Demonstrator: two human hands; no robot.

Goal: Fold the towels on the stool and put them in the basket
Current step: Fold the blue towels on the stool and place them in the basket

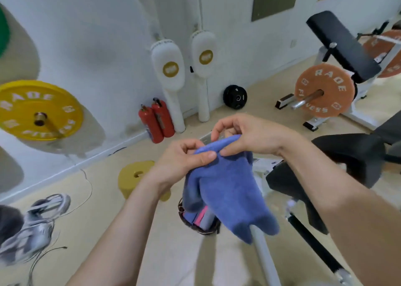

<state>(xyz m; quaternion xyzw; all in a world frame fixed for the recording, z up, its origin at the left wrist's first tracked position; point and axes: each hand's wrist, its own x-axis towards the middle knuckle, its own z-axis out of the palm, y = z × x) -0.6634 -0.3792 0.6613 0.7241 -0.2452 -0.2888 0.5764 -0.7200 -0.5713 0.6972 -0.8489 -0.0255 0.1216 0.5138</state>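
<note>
**Head view.** The left hand [186, 157] and the right hand [245, 136] are held close together above the basket [184, 217]. Each pinches the top edge of the blue towel [225, 188] between thumb and fingers. The cloth hangs from both grips in an uneven bunch, its lower end covering the basket's right side. The basket stands on the floor and holds folded towels [196, 217], blue and pink.

**Risks (judged).**
- With the grips so near each other, the towel hangs as a bundle, not a flat sheet. A fold begun from here would probably come out lopsided.
- Each pinch takes little cloth, so a slip by either hand could drop the towel unfolded across the basket or onto the floor beside it.
- The hanging end overlaps the grey tube [264, 259] at the basket's right. Contact cannot be told, but the cloth may catch there when spread.

**Surroundings.**
- Far left of the basket are a yellow weight plate [41, 110] on a wall peg, sneakers [36, 220] and a loose cable [86, 188].
- Just left of the basket stands the yellow stool [138, 177].
- Behind the basket, by the wall, are red fire extinguishers [156, 120], white kick pads [169, 68] and a black plate [235, 97].
- Near the basket's right is a black padded seat [347, 155], with an orange plate [323, 90] on a bar beyond it.
- The tube and seat crowd the basket's right side, so approach from above or from the left looks freer.
</note>
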